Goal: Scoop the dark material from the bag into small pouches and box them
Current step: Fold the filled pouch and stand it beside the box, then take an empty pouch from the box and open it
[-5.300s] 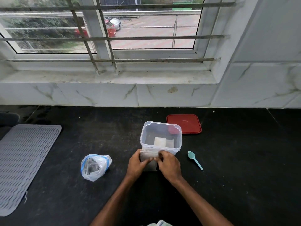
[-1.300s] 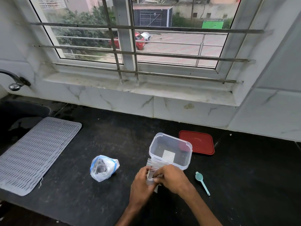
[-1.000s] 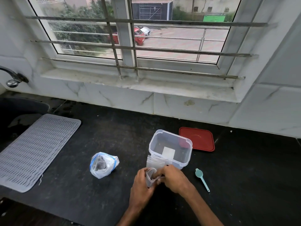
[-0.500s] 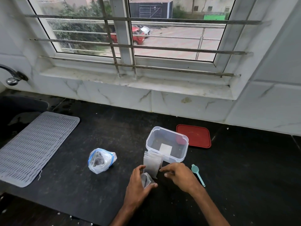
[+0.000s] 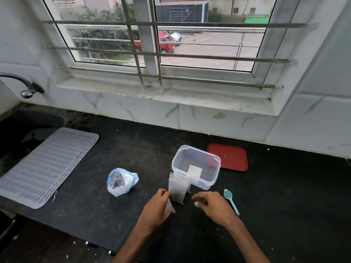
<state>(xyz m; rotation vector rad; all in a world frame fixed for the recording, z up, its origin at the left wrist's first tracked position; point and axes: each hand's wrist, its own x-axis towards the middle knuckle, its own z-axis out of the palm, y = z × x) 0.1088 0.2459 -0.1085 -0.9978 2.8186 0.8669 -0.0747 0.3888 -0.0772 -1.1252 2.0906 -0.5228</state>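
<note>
A clear plastic box (image 5: 214, 175) stands open on the black counter with a white pouch lying flat inside. A stack of empty clear pouches (image 5: 177, 188) leans against its near side. My left hand (image 5: 156, 207) pinches one small clear pouch (image 5: 169, 205) just in front of the stack. My right hand (image 5: 212, 205) hovers to the right with fingers loosely curled, holding nothing. The teal scoop (image 5: 230, 200) lies on the counter right of that hand. The crumpled bag of dark material (image 5: 120, 182) sits to the left.
The box's red lid (image 5: 228, 157) lies flat behind and right of the box. A grey ribbed drying mat (image 5: 43, 166) covers the counter's left side, beside a dark sink and tap (image 5: 27, 90). A tiled wall and window sill run along the back.
My hands have parted: the right let go of the pouch and moved right toward the scoop, while the left keeps one pouch pulled from the stack. The camera tilted up.
</note>
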